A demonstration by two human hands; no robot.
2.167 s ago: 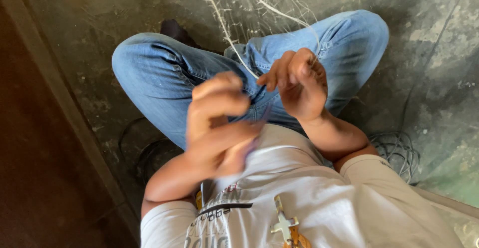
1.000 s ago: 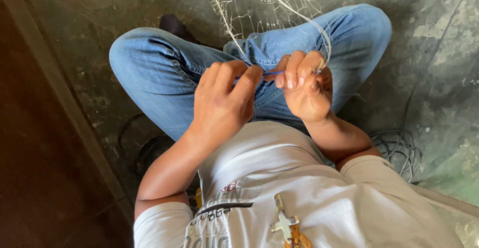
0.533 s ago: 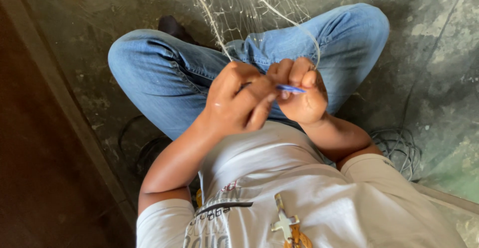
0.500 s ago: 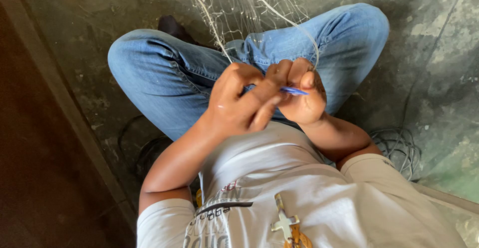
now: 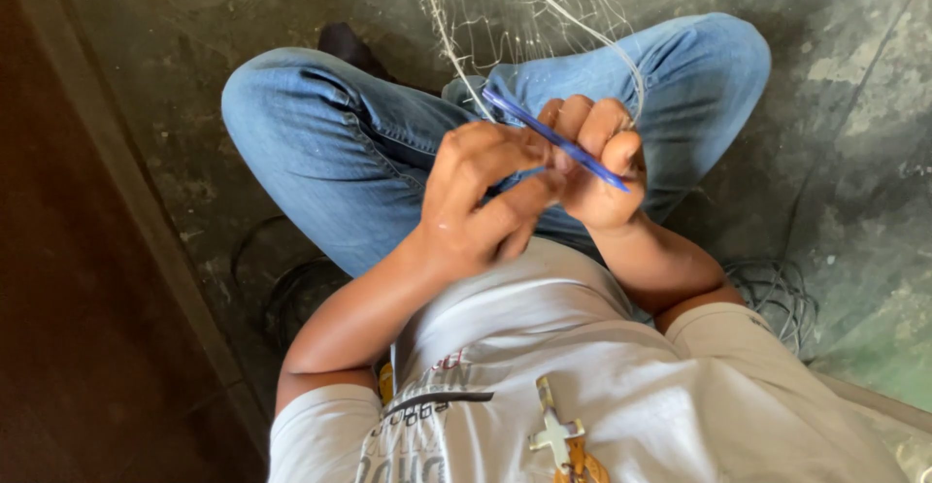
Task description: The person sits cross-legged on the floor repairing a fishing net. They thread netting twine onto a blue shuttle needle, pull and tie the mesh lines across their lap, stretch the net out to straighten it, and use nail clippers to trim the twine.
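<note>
Currently, needle: blue netting needle [image 5: 553, 139] pinched in left hand [image 5: 481, 201].
Right hand [image 5: 597, 163]: closed on net cord [image 5: 636, 75].
Progress: netting [image 5: 505, 17] mid-knot, unfinished.

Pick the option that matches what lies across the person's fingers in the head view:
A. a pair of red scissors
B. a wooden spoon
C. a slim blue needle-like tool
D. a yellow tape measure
C: a slim blue tool runs slantwise across the fingers of the right hand, with the left hand pinching at its middle, below the pale fishing net.
</note>
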